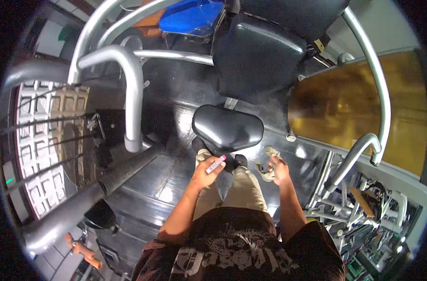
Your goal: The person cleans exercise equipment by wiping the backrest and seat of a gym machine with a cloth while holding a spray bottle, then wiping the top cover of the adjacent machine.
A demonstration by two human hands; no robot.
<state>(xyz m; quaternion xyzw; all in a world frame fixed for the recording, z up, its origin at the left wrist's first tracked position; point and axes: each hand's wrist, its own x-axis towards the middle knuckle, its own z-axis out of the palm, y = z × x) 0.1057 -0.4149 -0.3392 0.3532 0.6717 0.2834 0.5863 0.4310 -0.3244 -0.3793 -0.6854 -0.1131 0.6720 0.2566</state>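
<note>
My left hand (205,174) is closed around a small pale tube-shaped bottle (215,165) with a pink end, held above my left thigh. Too little detail shows to read its label. To the right, my right hand (281,170) grips a crumpled cream cloth (268,176), part of which sticks up past the fingers and part hangs to the left. Beyond both hands sits a black padded seat (227,126) of an exercise machine, which neither hand touches. Behind it rises the machine's black backrest pad (260,56).
Silver tube handles (135,103) curve around the left, with another bent silver bar (382,103) at the right. A thick dark bar (129,173) crosses the lower left. A yellowish panel (358,112), a blue seat (191,18) and more gym equipment (377,206) surround me.
</note>
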